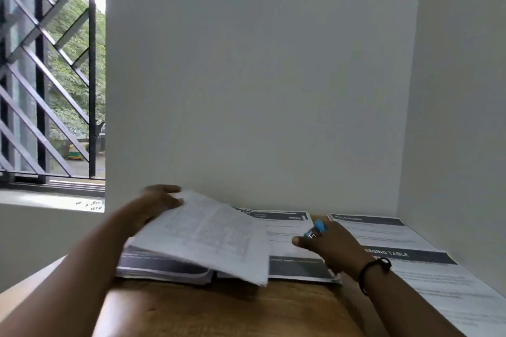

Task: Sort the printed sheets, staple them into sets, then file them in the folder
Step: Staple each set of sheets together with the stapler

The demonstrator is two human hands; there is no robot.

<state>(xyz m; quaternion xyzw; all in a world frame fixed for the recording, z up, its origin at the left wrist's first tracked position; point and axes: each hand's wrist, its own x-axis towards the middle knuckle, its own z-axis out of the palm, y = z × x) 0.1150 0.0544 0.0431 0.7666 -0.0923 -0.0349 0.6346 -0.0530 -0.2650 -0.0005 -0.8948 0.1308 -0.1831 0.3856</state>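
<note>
My left hand grips the far left corner of a set of printed sheets and holds it tilted above a thick stack of sheets at the table's left. My right hand holds a small blue stapler over another printed sheet in the middle. More printed sheets with dark header bars lie along the right wall. No folder is in view.
The wooden table stands in a corner between a white back wall and a white right wall. A barred window is at the left, with a sill below it.
</note>
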